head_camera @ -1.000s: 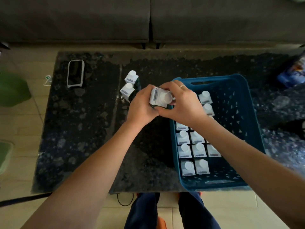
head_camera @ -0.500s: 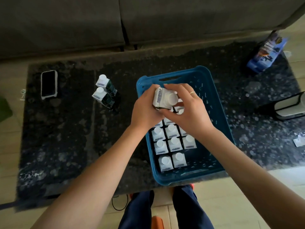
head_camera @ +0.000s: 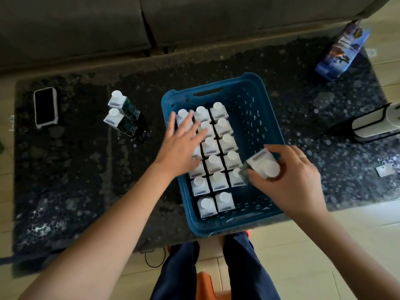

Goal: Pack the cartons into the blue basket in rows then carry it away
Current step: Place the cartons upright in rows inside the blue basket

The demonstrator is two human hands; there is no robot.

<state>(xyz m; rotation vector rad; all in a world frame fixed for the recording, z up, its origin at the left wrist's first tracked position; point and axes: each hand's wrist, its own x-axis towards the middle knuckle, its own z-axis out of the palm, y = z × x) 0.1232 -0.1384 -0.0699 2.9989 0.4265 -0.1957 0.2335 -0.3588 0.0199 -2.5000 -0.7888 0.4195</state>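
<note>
Dark speckled stone table [head_camera: 71, 169] carries the blue basket [head_camera: 263, 100], whose long axis runs away from the person, handle slot at the far end. Inside it, white-capped cartons [head_camera: 217, 163] stand upright, caps up, in 3 rows along its left side. The left hand [head_camera: 184, 141] hovers flat over the far cartons, fingers spread and straight. The right hand [head_camera: 290, 176] grips 1 carton [head_camera: 263, 164], tilted, over the basket's right part, its cap facing the camera. 2 more cartons [head_camera: 121, 115] stand left of the basket, near a phone [head_camera: 45, 107].
</note>
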